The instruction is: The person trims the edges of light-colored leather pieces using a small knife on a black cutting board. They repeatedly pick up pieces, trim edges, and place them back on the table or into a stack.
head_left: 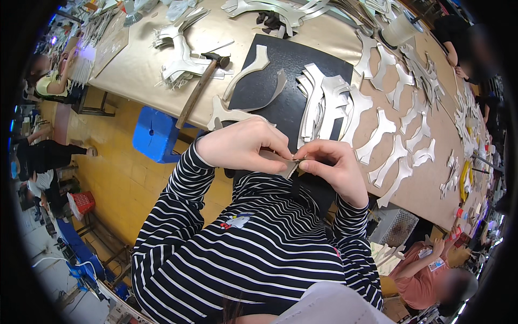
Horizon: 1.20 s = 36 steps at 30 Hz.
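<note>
The head view showed us two bare hands brought close together near the table edge, over the lap. Our left hand (pixel 245 144) pinched a small pale piece (pixel 279 161) between thumb and fingers, and our right hand (pixel 335 166) pinched at its right end, fingertips nearly meeting; we could not tell exactly what the right fingertips gripped, since they covered it. The piece was off the table, in front of the striped top. Beyond lay a black board (pixel 318 53) with a stack of pale cut pieces (pixel 324 100) and a thin curved strip (pixel 250 69); a hammer (pixel 200 89) rested to the left, its handle reaching past the table edge.

We judged that a loose pinch might let the piece slip into the lap or to the floor, as nothing supported it from below. Uneven pressure from the two thumbs could have skewed or creased its edge. A swing of the left forearm might have knocked the overhanging handle, and a careless reach forward could have toppled the fanned stack.
</note>
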Each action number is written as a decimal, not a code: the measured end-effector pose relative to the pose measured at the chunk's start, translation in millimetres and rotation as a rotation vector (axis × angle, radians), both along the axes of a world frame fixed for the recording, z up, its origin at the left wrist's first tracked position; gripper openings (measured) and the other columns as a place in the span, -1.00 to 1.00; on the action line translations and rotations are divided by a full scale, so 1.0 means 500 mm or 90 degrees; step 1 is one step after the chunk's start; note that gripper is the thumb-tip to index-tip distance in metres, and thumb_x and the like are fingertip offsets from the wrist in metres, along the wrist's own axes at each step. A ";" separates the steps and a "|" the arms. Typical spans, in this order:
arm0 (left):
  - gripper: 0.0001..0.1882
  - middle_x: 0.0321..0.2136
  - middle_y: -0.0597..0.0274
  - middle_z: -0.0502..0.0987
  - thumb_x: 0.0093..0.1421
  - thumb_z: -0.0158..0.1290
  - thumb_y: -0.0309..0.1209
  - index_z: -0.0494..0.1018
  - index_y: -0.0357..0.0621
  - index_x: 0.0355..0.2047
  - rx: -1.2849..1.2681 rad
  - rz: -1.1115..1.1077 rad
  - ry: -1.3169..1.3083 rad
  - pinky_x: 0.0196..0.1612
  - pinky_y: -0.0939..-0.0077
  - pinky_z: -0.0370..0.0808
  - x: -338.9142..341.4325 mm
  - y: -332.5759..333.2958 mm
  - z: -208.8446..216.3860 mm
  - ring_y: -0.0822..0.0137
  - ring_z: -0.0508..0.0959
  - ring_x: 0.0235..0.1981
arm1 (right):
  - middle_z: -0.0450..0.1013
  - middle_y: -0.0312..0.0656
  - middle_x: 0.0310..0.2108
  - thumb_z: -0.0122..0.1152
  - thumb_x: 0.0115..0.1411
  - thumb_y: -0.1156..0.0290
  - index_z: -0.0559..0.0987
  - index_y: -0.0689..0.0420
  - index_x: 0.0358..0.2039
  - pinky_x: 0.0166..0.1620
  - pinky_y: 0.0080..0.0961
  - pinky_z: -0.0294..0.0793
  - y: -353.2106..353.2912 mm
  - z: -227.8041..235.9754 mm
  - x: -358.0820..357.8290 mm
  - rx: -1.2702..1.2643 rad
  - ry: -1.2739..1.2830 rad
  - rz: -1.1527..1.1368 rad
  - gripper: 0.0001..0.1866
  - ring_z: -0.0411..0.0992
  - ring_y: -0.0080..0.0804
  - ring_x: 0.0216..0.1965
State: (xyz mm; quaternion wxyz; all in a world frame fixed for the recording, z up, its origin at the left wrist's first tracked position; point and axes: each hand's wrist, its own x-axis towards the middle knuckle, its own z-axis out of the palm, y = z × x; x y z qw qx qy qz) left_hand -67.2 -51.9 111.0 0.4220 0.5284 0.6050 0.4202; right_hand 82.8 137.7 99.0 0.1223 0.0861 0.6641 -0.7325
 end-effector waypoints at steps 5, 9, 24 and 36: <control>-0.84 -0.55 0.23 0.50 0.09 0.17 -0.49 0.61 -0.30 -0.32 -0.009 -0.003 -0.040 -0.46 0.53 0.34 -0.007 0.002 0.000 0.41 0.45 -0.52 | 0.55 -0.30 -0.37 0.28 0.16 0.54 0.63 0.29 -0.24 -0.24 -0.69 0.44 0.004 -0.006 -0.009 -0.003 -0.002 0.005 -0.85 0.45 -0.68 -0.34; -0.84 -0.55 0.25 0.49 0.10 0.17 -0.48 0.60 -0.31 -0.31 0.000 -0.019 -0.020 -0.45 0.54 0.35 -0.014 0.002 0.003 0.42 0.44 -0.52 | 0.55 -0.31 -0.37 0.26 0.17 0.56 0.63 0.29 -0.24 -0.26 -0.72 0.42 0.004 -0.008 -0.012 -0.042 -0.021 -0.005 -0.86 0.45 -0.70 -0.37; -0.78 -0.35 0.42 0.39 0.25 0.09 -0.45 0.36 -0.21 -0.13 -0.093 0.535 -0.081 -0.20 0.67 0.33 -0.074 -0.158 -0.092 0.56 0.36 -0.30 | 0.55 -0.11 -0.39 0.15 0.23 0.25 0.62 -0.03 -0.05 -0.28 -0.24 0.52 0.001 -0.082 0.057 0.660 0.024 0.303 -0.70 0.54 -0.14 -0.34; -0.63 -0.20 0.25 0.52 -0.01 0.23 -0.53 0.54 -0.10 -0.12 -0.039 0.397 0.465 -0.13 0.35 0.49 -0.002 -0.037 -0.269 0.15 0.50 -0.22 | 0.54 -0.10 -0.29 0.11 0.28 0.24 0.48 -0.01 0.10 -0.28 -0.23 0.51 -0.012 -0.080 0.041 0.544 0.078 0.136 -0.62 0.53 -0.08 -0.32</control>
